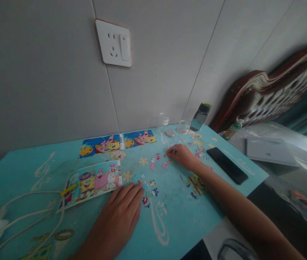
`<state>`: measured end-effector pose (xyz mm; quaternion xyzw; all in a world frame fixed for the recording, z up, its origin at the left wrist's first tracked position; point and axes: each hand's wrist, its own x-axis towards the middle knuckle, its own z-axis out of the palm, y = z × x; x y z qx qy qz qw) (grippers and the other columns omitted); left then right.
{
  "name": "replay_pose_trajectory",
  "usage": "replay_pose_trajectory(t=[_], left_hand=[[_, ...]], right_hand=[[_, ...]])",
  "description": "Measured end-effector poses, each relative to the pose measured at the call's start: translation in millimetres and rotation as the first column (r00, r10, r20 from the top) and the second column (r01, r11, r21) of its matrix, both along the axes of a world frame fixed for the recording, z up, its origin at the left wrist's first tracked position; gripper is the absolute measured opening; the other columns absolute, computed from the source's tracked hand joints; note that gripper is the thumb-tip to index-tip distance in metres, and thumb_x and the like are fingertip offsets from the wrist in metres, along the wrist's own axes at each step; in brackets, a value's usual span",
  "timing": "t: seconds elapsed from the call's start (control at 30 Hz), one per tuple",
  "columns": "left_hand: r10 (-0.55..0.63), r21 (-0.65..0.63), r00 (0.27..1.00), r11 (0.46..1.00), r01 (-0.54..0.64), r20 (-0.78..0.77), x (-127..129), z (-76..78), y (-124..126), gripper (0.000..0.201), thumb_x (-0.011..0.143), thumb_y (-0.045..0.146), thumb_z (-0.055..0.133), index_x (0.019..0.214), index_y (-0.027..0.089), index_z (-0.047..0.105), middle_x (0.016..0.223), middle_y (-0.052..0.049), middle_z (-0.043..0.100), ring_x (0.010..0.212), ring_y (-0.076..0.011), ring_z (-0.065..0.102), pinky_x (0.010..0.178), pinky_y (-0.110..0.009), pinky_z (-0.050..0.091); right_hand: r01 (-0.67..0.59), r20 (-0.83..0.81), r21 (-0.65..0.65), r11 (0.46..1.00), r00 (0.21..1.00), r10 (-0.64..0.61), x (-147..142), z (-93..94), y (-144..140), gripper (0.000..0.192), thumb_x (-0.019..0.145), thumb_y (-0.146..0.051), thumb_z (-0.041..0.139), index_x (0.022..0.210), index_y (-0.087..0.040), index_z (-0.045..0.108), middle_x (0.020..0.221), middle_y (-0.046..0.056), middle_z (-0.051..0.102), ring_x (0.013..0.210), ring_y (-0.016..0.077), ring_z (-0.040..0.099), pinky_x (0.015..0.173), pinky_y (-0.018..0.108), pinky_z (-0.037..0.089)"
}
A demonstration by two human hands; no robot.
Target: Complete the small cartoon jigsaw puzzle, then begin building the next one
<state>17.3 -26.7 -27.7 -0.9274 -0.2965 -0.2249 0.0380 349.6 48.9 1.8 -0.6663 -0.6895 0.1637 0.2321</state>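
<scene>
Jigsaw pieces (152, 165) loose on the blue tabletop (180, 213), one cluster just left of right hand (181, 156). Right fingertips pinched together; can't tell if a piece is between them. Left hand (123, 207) palm-down, fingers extended, unclenched, beside more pieces and cartoon card (99, 180). Black slab (227, 165) right of right forearm.

A home bedroom; right of the turquoise table (180, 216) rises a carved, padded headboard (277, 88); farther right of the table, a teal curtain (306, 110); above the table, a wall socket (113, 45).
</scene>
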Motion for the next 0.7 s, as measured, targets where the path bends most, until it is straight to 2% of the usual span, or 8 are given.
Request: replay_pose_trajectory(t=[0.07,0.13,0.23,0.3,0.43,0.53,0.63,0.7], left_hand=[[-0.005,0.015,1.000,1.000,0.005,-0.015,-0.5,0.2,0.4,0.038,0.096,0.018,0.045,0.131,0.020,0.061,0.135,-0.005,0.063,0.121,-0.0240,0.057,0.107,-0.045,0.039],[-0.010,0.026,0.999,1.000,0.011,-0.034,-1.4,-0.6,1.3,0.039,0.095,0.017,0.047,0.132,0.020,0.060,0.136,-0.005,0.062,0.122,-0.0242,0.056,0.107,-0.045,0.040],[-0.022,0.043,0.998,0.999,0.024,-0.052,-3.1,-1.8,3.4,0.041,0.094,0.017,0.048,0.133,0.021,0.059,0.137,-0.004,0.061,0.121,-0.0235,0.057,0.105,-0.044,0.042],[-0.030,0.048,0.997,0.998,0.033,-0.064,-4.1,-1.6,4.8,0.041,0.094,0.019,0.049,0.135,0.021,0.058,0.137,-0.004,0.061,0.120,-0.0227,0.057,0.105,-0.043,0.043],[-0.036,0.040,0.996,0.998,0.039,-0.076,-6.2,0.5,6.5,0.041,0.095,0.025,0.051,0.135,0.023,0.058,0.138,-0.004,0.061,0.121,-0.0225,0.058,0.105,-0.040,0.045],[-0.043,0.067,0.995,0.997,0.049,-0.091,-9.3,-1.0,8.9,0.044,0.094,0.033,0.054,0.137,0.023,0.057,0.141,-0.004,0.059,0.122,-0.0228,0.058,0.105,-0.038,0.046],[-0.083,0.145,0.993,0.985,0.095,-0.089,-14.9,-9.7,16.3,0.047,0.094,0.039,0.055,0.139,0.025,0.056,0.143,-0.002,0.057,0.124,-0.0210,0.056,0.105,-0.033,0.046],[-0.147,0.218,0.989,0.964,0.150,-0.030,-19.4,-20.0,24.3,0.045,0.096,0.037,0.052,0.138,0.024,0.057,0.142,-0.002,0.058,0.123,-0.0183,0.058,0.107,-0.029,0.044]], right_hand=[[0.057,0.006,0.023,0.998,0.998,-0.057,12.6,0.7,-3.5,0.020,0.084,-0.029,0.068,0.099,-0.020,0.077,0.099,0.007,0.075,0.085,0.0189,0.064,0.081,0.030,0.047],[0.101,0.005,0.010,0.995,0.995,-0.101,32.5,3.2,-11.1,0.022,0.085,-0.032,0.066,0.096,-0.016,0.077,0.089,0.008,0.075,0.076,0.0186,0.063,0.074,0.031,0.047],[0.085,-0.019,-0.063,0.994,0.996,-0.086,57.8,5.3,-24.6,0.025,0.084,-0.037,0.068,0.089,-0.014,0.076,0.079,0.006,0.073,0.069,0.0174,0.062,0.066,0.029,0.048],[0.057,-0.038,-0.109,0.992,0.997,-0.062,64.3,3.5,-31.4,0.027,0.083,-0.040,0.069,0.090,-0.015,0.076,0.076,0.004,0.073,0.065,0.0161,0.061,0.063,0.028,0.048],[0.042,-0.032,-0.122,0.992,0.998,-0.046,59.7,-3.1,-34.3,0.022,0.083,-0.037,0.071,0.090,-0.018,0.077,0.076,0.003,0.072,0.065,0.0157,0.061,0.063,0.028,0.047],[0.061,0.006,-0.078,0.995,0.998,-0.061,53.4,-4.6,-32.5,0.016,0.083,-0.033,0.072,0.090,-0.020,0.078,0.085,0.005,0.074,0.073,0.0177,0.063,0.070,0.030,0.047],[0.062,0.055,-0.030,0.998,0.997,-0.060,45.4,-2.3,-33.2,0.014,0.087,-0.031,0.070,0.092,-0.022,0.079,0.092,0.006,0.074,0.084,0.0203,0.064,0.081,0.033,0.047],[0.049,0.093,-0.002,0.999,0.994,-0.049,36.2,-0.2,-35.0,0.015,0.090,-0.030,0.067,0.095,-0.024,0.079,0.095,0.006,0.073,0.091,0.0215,0.063,0.088,0.035,0.045]])
